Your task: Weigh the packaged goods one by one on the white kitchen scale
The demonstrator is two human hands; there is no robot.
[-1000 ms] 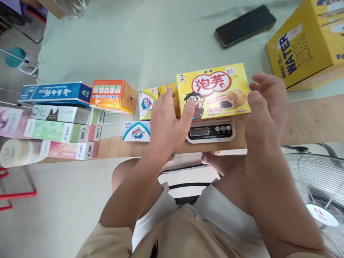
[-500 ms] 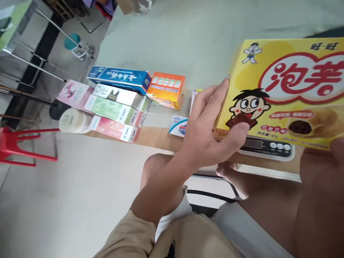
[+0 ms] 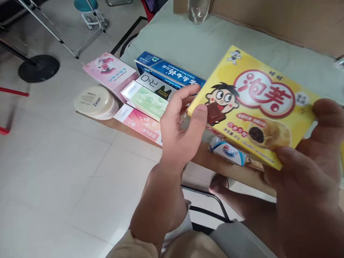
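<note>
Right of a long blue cardboard carton (image 3: 172,72), a yellow rectangular cardboard box (image 3: 254,107) is grasped by left hand (image 3: 180,130) and right hand (image 3: 313,166): lifted, not yet set down.

1. We see smooth, lightly glossy printed card on the yellow box (image 3: 255,104).
2. We find glossy card on the blue toothpaste box (image 3: 172,72).
3. Our Dove jar (image 3: 94,102) looks smooth plastic; our tablecloth (image 3: 166,39), matt cloth.

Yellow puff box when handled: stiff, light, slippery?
The yellow puff box is probably fairly stiff: its edges look straight between the left hand and right hand. Likely light for its size, given the pastry pictured. Its smooth-looking surface may slip a little.
</note>
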